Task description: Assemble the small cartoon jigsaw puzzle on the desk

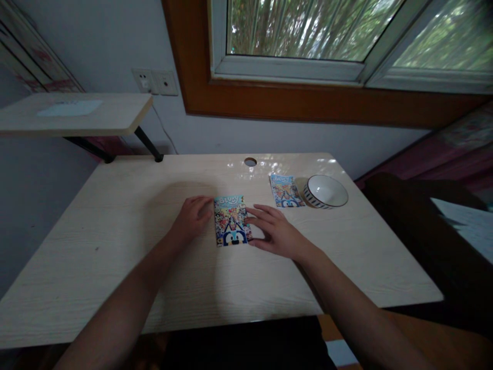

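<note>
A colourful sticker packet or card printed with "Bluey" and a blue dog's head lies flat on the pale wooden desk, between my hands. My left hand rests at its upper left edge, fingers bent and close together, the tips at the edge. Along the right edge sits my right hand, its fingers spread and the tips touching the card's side. A second card of the same print lies farther back to the right. Beside it stands a white bowl with dark stripes outside; no contents show in it.
The desk has a round cable hole near its back edge. A raised shelf on black legs stands at the back left, with a paper on it. Behind are a wall socket and a window. Papers lie on dark furniture at right.
</note>
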Demonstrator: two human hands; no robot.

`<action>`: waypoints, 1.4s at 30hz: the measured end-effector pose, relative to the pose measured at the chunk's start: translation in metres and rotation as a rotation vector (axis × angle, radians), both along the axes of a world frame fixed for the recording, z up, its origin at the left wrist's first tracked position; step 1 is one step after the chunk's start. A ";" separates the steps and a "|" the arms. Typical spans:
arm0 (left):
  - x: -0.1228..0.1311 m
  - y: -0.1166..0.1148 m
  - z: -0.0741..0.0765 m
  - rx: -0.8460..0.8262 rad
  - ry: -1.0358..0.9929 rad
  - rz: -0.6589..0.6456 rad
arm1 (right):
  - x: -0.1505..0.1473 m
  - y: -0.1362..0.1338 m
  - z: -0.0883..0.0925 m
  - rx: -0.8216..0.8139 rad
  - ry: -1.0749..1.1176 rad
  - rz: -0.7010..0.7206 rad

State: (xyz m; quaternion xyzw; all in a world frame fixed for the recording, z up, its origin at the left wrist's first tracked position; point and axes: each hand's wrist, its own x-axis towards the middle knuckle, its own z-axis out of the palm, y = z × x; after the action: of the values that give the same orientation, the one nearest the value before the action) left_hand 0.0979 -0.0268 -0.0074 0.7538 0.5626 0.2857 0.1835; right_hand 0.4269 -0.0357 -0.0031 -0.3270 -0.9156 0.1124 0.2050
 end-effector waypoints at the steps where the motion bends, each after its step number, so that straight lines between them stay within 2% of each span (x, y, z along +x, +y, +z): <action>1: 0.000 0.000 0.000 0.005 0.015 -0.002 | 0.000 0.000 0.000 0.001 0.001 0.010; 5: 0.001 0.002 0.000 0.009 0.027 0.006 | -0.001 -0.001 0.002 0.011 -0.007 0.018; 11: -0.001 0.005 -0.002 -0.029 -0.082 0.073 | -0.001 0.000 0.002 0.010 -0.011 0.028; 22: 0.000 0.009 0.002 -0.109 -0.223 0.074 | -0.001 0.002 -0.002 0.017 0.028 0.034; 39: 0.001 0.005 -0.001 -0.218 -0.436 0.019 | -0.004 0.000 0.001 -0.050 0.054 -0.010; 42: 0.002 0.004 -0.001 -0.214 -0.413 -0.001 | -0.003 0.000 0.000 -0.051 0.053 -0.012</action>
State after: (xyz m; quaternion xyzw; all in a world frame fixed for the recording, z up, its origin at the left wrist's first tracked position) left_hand 0.0999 -0.0225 -0.0088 0.6557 0.5399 0.3725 0.3739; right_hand 0.4236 -0.0352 -0.0028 -0.3345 -0.9047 0.1430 0.2217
